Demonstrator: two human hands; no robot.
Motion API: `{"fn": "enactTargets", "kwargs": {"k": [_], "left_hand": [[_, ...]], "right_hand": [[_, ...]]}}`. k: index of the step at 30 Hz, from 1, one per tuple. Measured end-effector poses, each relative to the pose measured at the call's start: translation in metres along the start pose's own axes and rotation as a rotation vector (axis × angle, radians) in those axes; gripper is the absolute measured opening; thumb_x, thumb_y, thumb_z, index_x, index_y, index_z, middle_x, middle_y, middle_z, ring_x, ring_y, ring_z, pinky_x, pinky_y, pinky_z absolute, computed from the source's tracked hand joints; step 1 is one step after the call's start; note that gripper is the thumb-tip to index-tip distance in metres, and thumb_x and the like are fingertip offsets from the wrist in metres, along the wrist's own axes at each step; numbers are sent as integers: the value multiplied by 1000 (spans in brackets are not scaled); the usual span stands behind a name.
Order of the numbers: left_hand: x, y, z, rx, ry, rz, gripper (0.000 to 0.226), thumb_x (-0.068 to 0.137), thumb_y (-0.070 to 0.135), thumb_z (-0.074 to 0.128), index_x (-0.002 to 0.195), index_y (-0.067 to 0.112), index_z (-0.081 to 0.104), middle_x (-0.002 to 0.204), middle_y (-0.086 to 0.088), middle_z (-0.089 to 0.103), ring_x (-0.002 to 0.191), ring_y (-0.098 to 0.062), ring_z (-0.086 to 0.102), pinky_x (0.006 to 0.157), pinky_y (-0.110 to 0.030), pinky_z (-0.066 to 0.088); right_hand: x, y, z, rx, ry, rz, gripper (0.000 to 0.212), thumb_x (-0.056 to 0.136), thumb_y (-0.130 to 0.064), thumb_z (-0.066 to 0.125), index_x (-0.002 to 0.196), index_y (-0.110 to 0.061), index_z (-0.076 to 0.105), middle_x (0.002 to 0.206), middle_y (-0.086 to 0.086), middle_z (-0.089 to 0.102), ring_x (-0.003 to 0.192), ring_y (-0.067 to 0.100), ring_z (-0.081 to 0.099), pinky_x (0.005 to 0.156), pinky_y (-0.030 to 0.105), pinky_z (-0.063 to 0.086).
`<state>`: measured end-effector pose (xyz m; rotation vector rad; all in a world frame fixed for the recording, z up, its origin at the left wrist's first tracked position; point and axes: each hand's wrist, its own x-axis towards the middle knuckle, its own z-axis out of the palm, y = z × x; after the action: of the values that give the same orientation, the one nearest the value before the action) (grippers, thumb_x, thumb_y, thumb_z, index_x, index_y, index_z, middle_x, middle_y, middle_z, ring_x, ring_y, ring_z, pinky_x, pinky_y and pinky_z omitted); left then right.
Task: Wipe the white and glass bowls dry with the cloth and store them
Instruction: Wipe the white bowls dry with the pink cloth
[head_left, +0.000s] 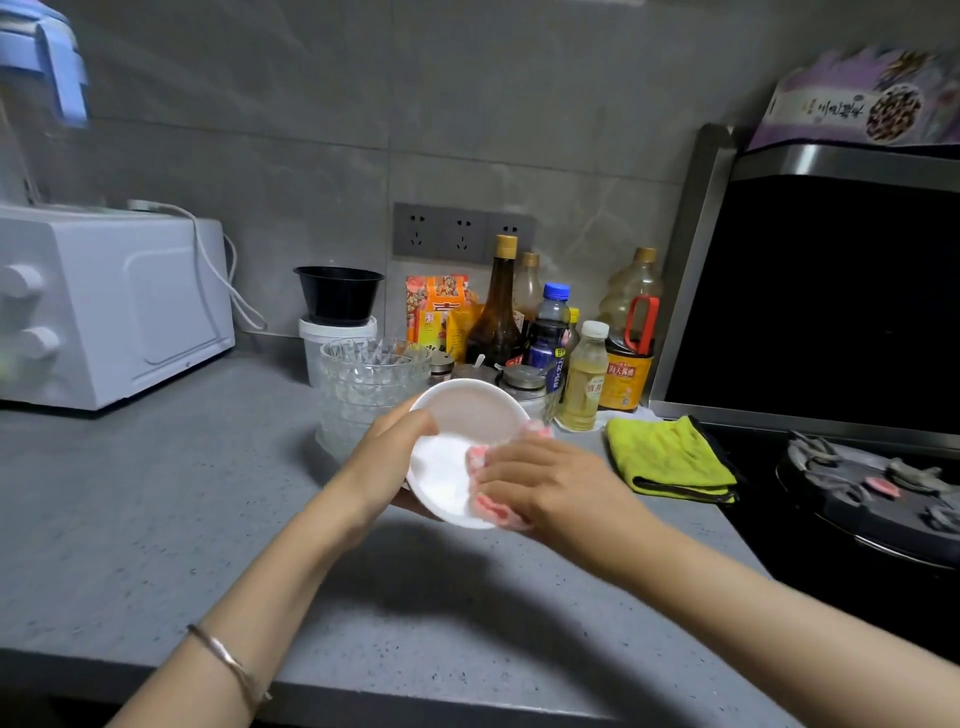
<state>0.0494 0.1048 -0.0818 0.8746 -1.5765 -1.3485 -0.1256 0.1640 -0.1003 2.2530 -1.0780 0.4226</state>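
- Above the near grey desk (156, 493), her left hand (387, 457) grips the tilted white bowl (460, 436) by its left rim.
- Her right hand (540, 483) presses a pink cloth (485, 501) into it.
- Farther left, just behind, stacked glass bowls (363, 389) stand on the desk.

Your left hand (387, 457) grips the tilted white bowl (457, 452) above the grey tabletop (156, 509), while your right hand (540, 480) presses a pink cloth (491, 506) into it. Stacked glass bowls (363, 395) stand just behind; a folded yellow cloth (670, 457) lies right.
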Motion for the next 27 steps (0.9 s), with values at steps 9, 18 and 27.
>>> {"fn": "enactTargets", "kwargs": {"k": [9,18,27], "left_hand": [[2,-22,34,-283,146,278,56,72,23,43,124,41,52,117,14,58,102,0,58,73,-15,49],[1,-10,10,-58,-17,-11,26,94,11,38,87,26,58,82,-5,60,74,-18,56,59,-28,46],[3,-25,38,-185,124,258,39,71,27,43,104,43,56,106,9,63,97,-6,58,71,-15,48]], "right_hand": [[30,-31,10,-21,242,360,12,66,-22,73,64,-20,61,55,-1,61,43,23,56,36,21,35],[-10,27,8,-127,-107,-137,32,91,-31,46,92,-13,73,110,3,71,110,22,63,95,37,50],[25,-29,19,183,192,449,13,71,-14,76,69,-19,64,63,0,67,53,23,61,44,27,45]]}}
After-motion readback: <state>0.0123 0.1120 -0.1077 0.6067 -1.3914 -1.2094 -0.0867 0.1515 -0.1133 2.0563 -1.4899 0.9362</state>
